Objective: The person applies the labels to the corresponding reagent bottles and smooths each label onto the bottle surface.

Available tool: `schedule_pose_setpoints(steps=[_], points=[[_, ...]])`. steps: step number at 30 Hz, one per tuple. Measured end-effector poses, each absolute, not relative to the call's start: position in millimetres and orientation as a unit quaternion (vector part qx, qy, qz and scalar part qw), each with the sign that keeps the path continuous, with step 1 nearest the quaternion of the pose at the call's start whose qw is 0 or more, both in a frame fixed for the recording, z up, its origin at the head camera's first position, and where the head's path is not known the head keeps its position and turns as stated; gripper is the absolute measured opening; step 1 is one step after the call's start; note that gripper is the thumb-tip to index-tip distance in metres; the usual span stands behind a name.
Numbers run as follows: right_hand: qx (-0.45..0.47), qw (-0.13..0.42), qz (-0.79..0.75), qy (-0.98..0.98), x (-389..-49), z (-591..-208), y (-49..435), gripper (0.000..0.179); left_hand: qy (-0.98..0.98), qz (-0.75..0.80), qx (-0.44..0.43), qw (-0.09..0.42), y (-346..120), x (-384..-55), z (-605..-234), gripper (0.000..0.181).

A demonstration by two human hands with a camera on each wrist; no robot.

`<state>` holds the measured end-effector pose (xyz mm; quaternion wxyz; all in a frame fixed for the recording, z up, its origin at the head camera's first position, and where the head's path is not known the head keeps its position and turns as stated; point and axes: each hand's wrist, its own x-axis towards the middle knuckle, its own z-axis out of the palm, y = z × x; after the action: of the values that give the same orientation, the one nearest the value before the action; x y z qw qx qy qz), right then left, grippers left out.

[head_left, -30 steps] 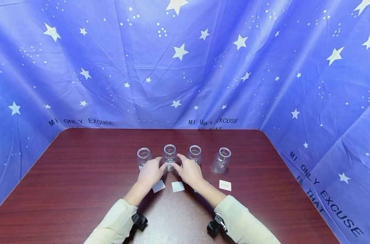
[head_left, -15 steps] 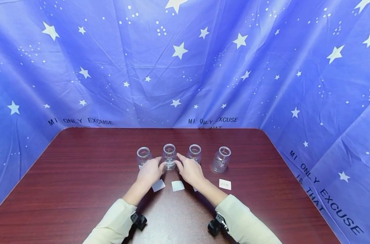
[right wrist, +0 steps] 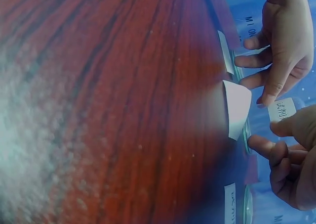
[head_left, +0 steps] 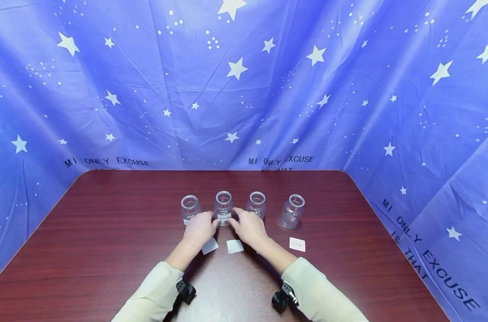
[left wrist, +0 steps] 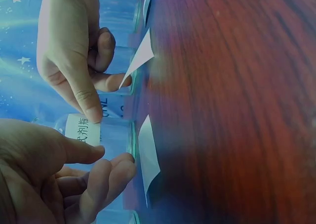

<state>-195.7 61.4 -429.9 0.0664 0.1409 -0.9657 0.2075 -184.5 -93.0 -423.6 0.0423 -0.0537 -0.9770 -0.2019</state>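
Observation:
Second from the left in a row of glass jars, one glass jar point(head_left: 224, 205) stands upright between both hands. On its front is a white label point(left wrist: 83, 129) with handwritten characters. My left hand point(head_left: 199, 229) grips the jar's left side, its thumb at the label's edge. From the right, my right hand point(head_left: 250, 229) holds the same jar, thumb tip at the label's other edge and a finger along the side. In the right wrist view, both thumbs border the label point(right wrist: 282, 109). The leftmost jar point(head_left: 190, 205) also bears a white label, partly hidden by the left hand.
Two more jars stand to the right, one point(head_left: 257, 203) partly behind the right hand, another point(head_left: 292, 212) farther out. White paper slips lie in front, including a blank one point(head_left: 234, 246) and one with writing point(head_left: 297, 244). A starry blue curtain point(head_left: 236, 112) hangs behind the table point(head_left: 107, 250).
The thumbs have drawn slightly apart and down, showing more of the label between them. Both hands stay at the same jar, and the other jars and slips have not moved.

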Motion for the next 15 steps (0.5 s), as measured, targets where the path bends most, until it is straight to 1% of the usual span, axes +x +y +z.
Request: schedule_pose_setpoints(steps=[6, 8, 12, 15], points=[[0.132, 0.07, 0.222, -0.963, -193.2, -429.2, 64.0, 0.034, -0.977, -0.204, -0.048, 0.041, -92.2, -183.9, -424.5, 0.022], [0.134, 0.071, 0.228, -0.962, -193.1, -428.6, 64.9, 0.036, -0.976, -0.209, -0.046, 0.038, -93.0, -181.8, -422.5, 0.026], [0.133, 0.066, 0.243, -0.959, -194.8, -426.8, 66.6, 0.044, -0.97, -0.231, -0.051, 0.049, -95.3, -178.4, -417.3, 0.037], [0.129, 0.066, 0.252, -0.957, -196.4, -425.8, 67.5, 0.044, -0.966, -0.245, -0.058, 0.06, -96.7, -178.3, -415.0, 0.038]])
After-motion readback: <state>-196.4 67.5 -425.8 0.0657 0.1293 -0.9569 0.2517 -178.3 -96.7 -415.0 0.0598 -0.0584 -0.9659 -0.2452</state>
